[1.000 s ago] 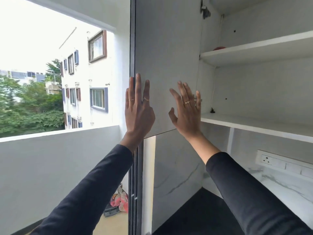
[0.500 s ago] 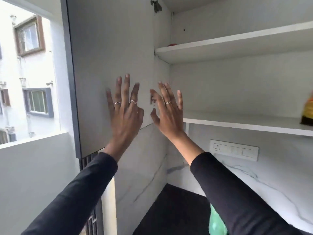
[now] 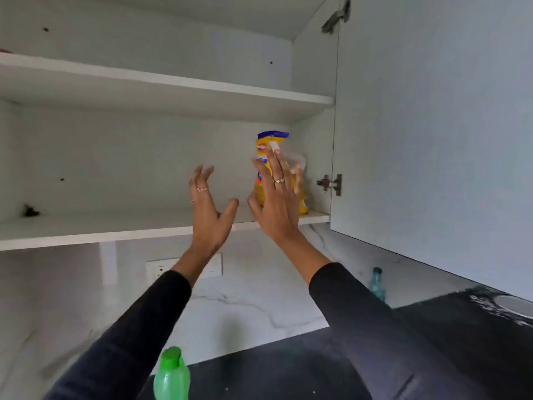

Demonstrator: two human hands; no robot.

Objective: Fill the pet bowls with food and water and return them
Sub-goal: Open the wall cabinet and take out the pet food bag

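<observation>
A yellow pet food bag (image 3: 264, 145) with a blue top stands upright at the right end of the lower cupboard shelf (image 3: 115, 229). My right hand (image 3: 277, 203) is raised right in front of the bag with its fingers spread, covering most of it; whether it touches the bag is unclear. My left hand (image 3: 209, 209) is up just left of it, fingers apart and empty. No pet bowls are in sight.
The right cupboard door (image 3: 432, 125) hangs open. An upper shelf (image 3: 173, 82) runs above. Below, on the dark counter (image 3: 288, 370), stand a green bottle (image 3: 171, 376) and a teal glass bottle (image 3: 377, 284). A socket plate (image 3: 161, 269) sits on the marble wall.
My view has swung right from the left cupboard door to the open shelves. Both hands left that door and moved toward the yellow bag, which has come fully into view.
</observation>
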